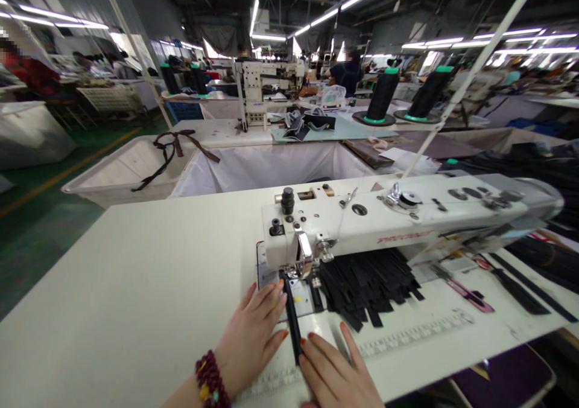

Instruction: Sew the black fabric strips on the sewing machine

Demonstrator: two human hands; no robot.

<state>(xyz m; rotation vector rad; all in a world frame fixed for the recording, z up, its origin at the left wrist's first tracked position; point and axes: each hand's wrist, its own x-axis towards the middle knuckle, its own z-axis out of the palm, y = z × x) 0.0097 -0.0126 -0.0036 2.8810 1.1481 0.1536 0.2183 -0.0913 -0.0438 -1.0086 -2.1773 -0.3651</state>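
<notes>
A narrow black strip (pixel 292 318) runs from under the presser foot of a white sewing machine (pixel 357 221) toward me. My left hand (pixel 256 334) lies flat left of it, fingers stretched, fingertips at the strip's edge close to the needle area. Lower down, my right hand (pixel 337 375) rests with fingers extended, its fingertips touching the near end of the strip. Neither hand is wrapped around anything. Beneath the machine arm, right of the needle, lies a pile of cut black strips (pixel 368 284).
Pink-handled scissors (pixel 470 293) and a black-handled tool (pixel 520 293) lie on the right of the table (pixel 158 293). A ruler scale (pixel 416 334) runs along its front. Behind stand a white-lined bin (pixel 271 163), thread cones (pixel 382 97) and another sewing machine (pixel 257 91).
</notes>
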